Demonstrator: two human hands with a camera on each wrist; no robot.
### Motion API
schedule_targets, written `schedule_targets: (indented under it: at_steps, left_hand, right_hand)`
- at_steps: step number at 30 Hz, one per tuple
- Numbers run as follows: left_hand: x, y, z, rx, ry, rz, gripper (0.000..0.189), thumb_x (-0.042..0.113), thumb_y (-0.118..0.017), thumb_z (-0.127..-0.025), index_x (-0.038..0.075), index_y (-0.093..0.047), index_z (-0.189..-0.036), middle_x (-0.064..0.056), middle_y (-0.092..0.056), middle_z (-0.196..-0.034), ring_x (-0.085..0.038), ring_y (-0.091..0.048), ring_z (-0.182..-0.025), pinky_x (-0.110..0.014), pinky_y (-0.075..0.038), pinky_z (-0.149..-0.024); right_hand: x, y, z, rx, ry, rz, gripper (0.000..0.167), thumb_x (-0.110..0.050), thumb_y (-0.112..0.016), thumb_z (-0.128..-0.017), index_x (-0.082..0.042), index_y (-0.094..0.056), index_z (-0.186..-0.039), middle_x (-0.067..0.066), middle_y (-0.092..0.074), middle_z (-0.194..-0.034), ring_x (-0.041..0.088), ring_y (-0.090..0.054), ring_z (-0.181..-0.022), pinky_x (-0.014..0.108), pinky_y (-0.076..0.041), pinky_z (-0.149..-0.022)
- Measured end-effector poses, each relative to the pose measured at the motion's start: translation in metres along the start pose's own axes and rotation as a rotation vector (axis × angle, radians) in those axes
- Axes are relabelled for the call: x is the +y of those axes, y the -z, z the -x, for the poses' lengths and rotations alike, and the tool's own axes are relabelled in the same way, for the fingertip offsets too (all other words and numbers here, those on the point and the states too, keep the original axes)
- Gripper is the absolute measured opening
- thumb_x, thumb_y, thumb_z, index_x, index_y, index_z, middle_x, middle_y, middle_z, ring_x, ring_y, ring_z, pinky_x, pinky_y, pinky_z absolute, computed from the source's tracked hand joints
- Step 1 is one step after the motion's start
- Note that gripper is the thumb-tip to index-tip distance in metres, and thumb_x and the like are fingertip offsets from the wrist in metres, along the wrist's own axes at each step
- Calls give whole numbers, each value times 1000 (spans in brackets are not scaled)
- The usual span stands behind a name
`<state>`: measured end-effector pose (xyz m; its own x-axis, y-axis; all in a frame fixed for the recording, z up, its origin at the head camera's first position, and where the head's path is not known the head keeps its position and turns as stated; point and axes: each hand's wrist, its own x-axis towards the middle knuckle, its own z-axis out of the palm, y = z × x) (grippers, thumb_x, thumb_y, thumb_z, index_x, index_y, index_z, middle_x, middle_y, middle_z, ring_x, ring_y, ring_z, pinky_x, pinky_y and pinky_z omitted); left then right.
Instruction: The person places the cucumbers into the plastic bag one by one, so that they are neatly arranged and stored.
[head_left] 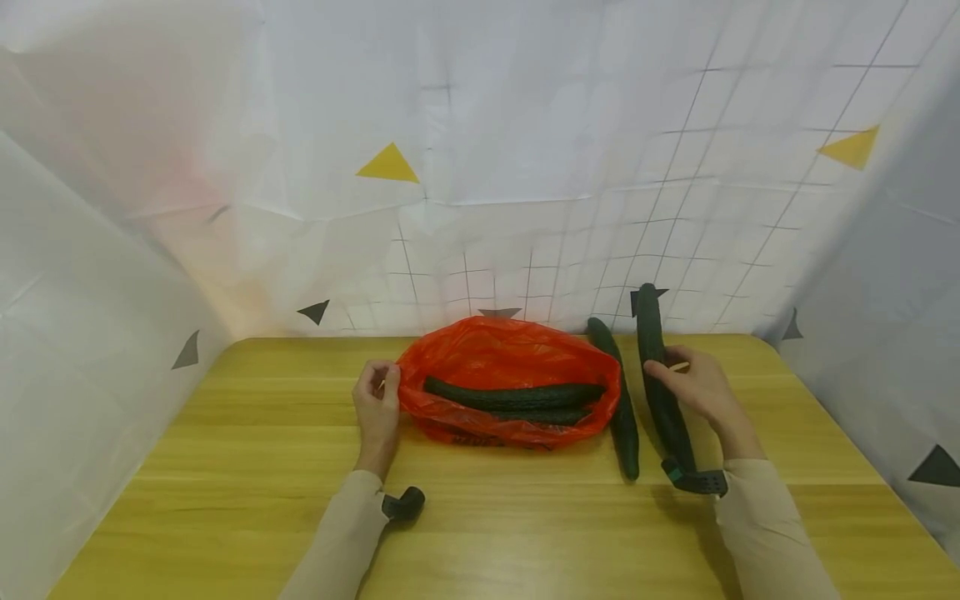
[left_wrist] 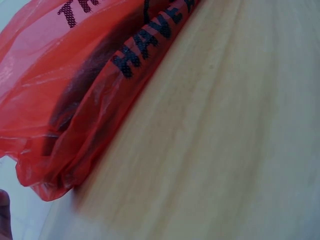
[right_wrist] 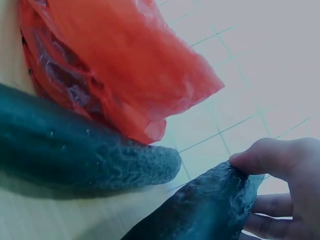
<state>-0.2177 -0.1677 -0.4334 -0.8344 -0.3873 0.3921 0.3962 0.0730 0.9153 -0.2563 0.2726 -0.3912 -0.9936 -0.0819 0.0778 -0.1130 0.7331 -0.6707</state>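
Observation:
A red plastic bag (head_left: 510, 354) lies on the table with its mouth spread toward me, and dark green cucumbers (head_left: 517, 396) show inside it. My left hand (head_left: 378, 408) pinches the bag's left rim between thumb and fingers. Over the table to the right, my right hand (head_left: 697, 383) grips a cucumber (head_left: 663, 408), thumb on one side and fingers behind; it is tilted, far end raised. Another cucumber (head_left: 626, 425) lies along the bag's right side, between the bag and the held one. In the right wrist view, the thumb presses the held cucumber (right_wrist: 200, 210) close to its tip.
The wooden table (head_left: 525, 533) reaches back to a white sheet (head_left: 495, 250) with grid lines and triangle marks. White side walls (head_left: 82, 367) stand left and right. A black wrist camera mount (head_left: 405, 504) sits at the left cuff, and another (head_left: 697, 479) at the right.

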Motion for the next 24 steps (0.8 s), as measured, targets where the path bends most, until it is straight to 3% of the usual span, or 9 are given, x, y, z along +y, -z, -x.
schedule_targets:
  at_steps: [14,24]
  left_hand:
    - [-1,0,-1,11,-6,21,17,6,-56,-93,-10,-56,-96,3,-55,-86,-9,-53,-83,-16,-47,-75]
    - [1,-1,0,10,-5,31,17,6,-56,-92,-11,-56,-96,1,-55,-86,-9,-53,-83,-16,-47,-75]
  right_hand:
    - [-17,8,5,137,46,-20,60,-42,-54,-92,4,-50,-130,26,-58,-120,42,-61,-100,25,-48,-64]
    - [-36,18,13,252,40,-75,61,-43,-55,-91,-3,-45,-136,24,-54,-122,39,-53,-108,26,-43,-69]
